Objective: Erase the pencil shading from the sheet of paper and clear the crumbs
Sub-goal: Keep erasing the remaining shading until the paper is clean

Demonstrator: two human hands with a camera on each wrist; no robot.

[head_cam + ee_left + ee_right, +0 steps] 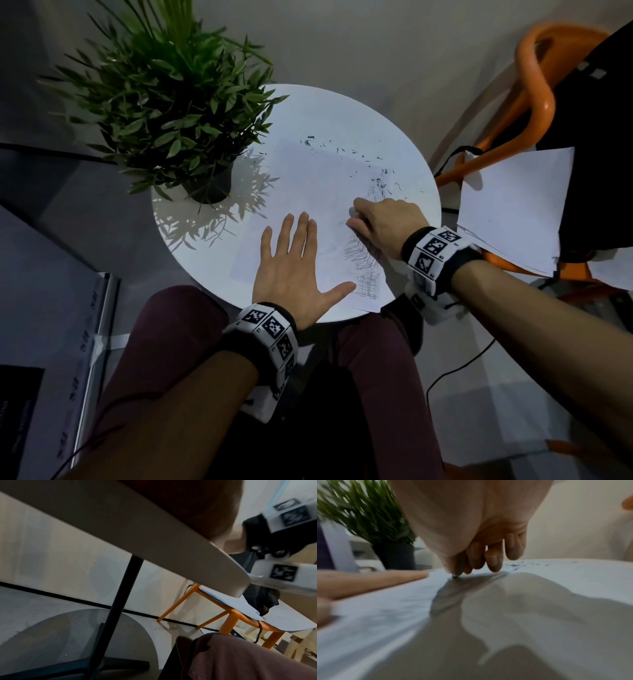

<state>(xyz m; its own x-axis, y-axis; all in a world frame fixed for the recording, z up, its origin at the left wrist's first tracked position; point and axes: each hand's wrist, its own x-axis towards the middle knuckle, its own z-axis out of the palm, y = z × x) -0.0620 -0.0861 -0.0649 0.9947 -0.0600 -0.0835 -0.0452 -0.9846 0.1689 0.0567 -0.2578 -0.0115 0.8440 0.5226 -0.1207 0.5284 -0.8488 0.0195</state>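
Round and white, the bench [342,113] carries a sheet of paper [308,178] beside a potted plant [171,102]. The sheet is pinned by the left hand [294,270], laid flat with fingers spread. A small grey eraser tip [455,575] is pinched in the curled right hand [387,229] and pressed onto the pencil shading [363,257]. Dark crumbs [342,150] are scattered across the far part of the sheet.
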